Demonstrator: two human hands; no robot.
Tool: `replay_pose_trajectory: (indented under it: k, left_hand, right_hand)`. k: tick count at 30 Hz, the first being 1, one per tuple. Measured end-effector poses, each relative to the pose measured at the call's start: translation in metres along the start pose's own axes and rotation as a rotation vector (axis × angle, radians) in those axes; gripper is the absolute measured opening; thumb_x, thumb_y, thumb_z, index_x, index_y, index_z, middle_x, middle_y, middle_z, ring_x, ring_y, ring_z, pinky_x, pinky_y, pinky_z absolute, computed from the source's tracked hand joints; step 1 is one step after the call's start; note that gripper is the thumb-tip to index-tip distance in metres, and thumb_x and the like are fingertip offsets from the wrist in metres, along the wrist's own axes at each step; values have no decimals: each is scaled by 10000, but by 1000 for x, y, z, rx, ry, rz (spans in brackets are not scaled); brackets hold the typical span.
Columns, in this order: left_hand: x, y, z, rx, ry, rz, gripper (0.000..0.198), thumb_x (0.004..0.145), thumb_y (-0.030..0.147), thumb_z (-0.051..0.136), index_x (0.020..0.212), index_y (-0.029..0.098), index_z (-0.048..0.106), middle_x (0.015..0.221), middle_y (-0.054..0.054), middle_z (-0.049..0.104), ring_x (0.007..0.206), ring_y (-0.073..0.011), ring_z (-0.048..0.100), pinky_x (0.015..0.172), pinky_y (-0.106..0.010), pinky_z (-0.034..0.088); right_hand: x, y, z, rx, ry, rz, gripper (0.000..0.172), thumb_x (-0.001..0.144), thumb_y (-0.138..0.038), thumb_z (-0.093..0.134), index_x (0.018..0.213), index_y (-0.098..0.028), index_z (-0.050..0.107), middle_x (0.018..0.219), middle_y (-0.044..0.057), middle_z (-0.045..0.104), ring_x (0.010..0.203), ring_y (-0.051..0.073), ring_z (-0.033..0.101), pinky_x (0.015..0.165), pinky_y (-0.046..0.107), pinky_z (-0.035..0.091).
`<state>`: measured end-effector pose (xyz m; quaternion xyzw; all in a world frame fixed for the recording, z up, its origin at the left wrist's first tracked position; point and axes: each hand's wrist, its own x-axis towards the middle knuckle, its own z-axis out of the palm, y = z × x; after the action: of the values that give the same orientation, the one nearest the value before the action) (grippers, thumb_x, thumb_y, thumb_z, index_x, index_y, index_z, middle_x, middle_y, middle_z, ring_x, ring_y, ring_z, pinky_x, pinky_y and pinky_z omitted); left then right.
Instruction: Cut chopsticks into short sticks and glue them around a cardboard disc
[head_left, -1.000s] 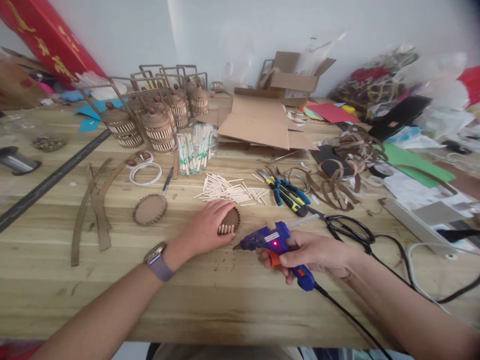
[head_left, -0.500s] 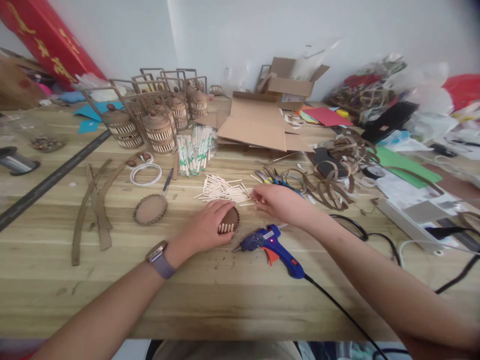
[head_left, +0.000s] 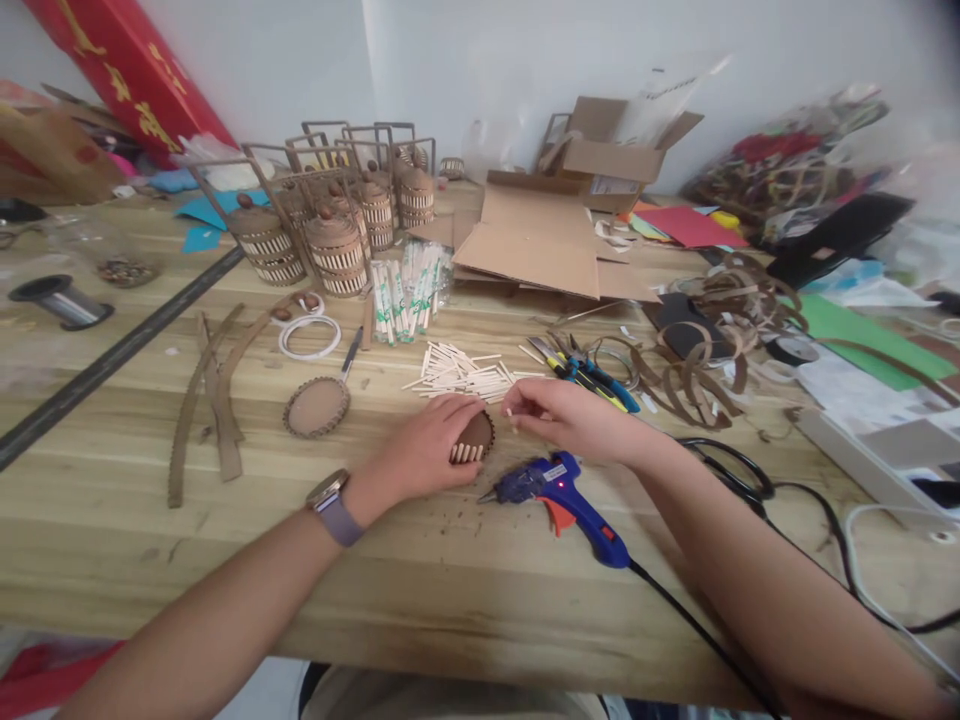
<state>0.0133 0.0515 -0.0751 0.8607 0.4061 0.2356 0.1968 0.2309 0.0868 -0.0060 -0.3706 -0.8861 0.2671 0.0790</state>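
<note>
My left hand (head_left: 427, 440) is curled around a round brown cardboard base (head_left: 477, 436), which has a scalloped edge and several short wooden sticks (head_left: 466, 453) upright along its near side. The palm hides the base's left part. Just to the right, my right hand (head_left: 559, 415) pinches a short wooden stick (head_left: 511, 415) between thumb and fingers, apart from the base. Behind both hands lies a loose pile of pale sticks (head_left: 457, 372). A blue glue gun (head_left: 559, 490) with an orange trigger and a lit red light rests below my right hand, its nozzle pointing left.
Another scalloped disc (head_left: 316, 407), a pen (head_left: 352, 352) and brown cardboard strips (head_left: 217, 420) lie left. Several finished lanterns (head_left: 335, 255) stand behind, beside flat cardboard (head_left: 525, 235). Pliers and a cutter (head_left: 585, 372) lie behind my right hand. The glue gun's black cord (head_left: 697, 620) runs toward the front edge.
My right hand has drawn back from the stick pile toward me, now with a short stick in its pinch. My left hand still holds the base. The whole view has shifted slightly.
</note>
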Motion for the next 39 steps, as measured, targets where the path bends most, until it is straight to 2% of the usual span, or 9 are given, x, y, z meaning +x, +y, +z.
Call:
replay_pose_trajectory:
  k: [2,5,8,17,27,39]
  left_hand:
    - [0,0,0,-15,-3,-3,628,711,251,647,1305,183,454,1362,-151,508,1274,-318,437,1085,-533,347]
    - [1,2,-2,-23,-8,0,610,715,248,646,1291,168,460,1352,-160,513,1272,-316,441,1088,-528,342]
    - [1,3,-3,-9,-12,17,612,720,240,648,1293,136,458,1352,-173,512,1277,-305,439,1099,-504,340]
    - [2,2,-1,16,3,26,624,710,234,653,1296,157,451,1346,-156,523,1273,-288,453,1094,-493,355]
    - [2,1,-1,20,12,32,624,706,234,652,1291,159,450,1344,-156,528,1266,-290,459,1086,-492,362]
    - [2,3,-2,-2,21,23,615,701,234,661,1271,95,479,1329,-187,539,1260,-300,464,1094,-473,361]
  right_hand:
    - [-2,-6,-1,152,-17,8,93,858,-234,512,871,-180,587,726,-6,594,645,130,532,594,220,407]
    - [-2,-12,3,209,-42,7,83,836,-229,536,850,-178,601,681,-24,573,614,118,512,573,212,393]
    - [0,-14,9,173,-57,0,62,813,-178,549,827,-173,608,667,-28,573,602,112,511,564,205,383]
    - [2,-15,19,126,-72,-42,100,787,-98,564,806,-179,619,715,-12,633,622,116,557,579,200,406]
    - [2,-21,20,24,-67,-37,93,807,-100,568,818,-172,626,744,7,654,650,129,584,586,204,397]
    - [1,-23,22,-62,-65,-84,68,862,-122,540,852,-176,580,786,33,656,704,163,583,637,239,404]
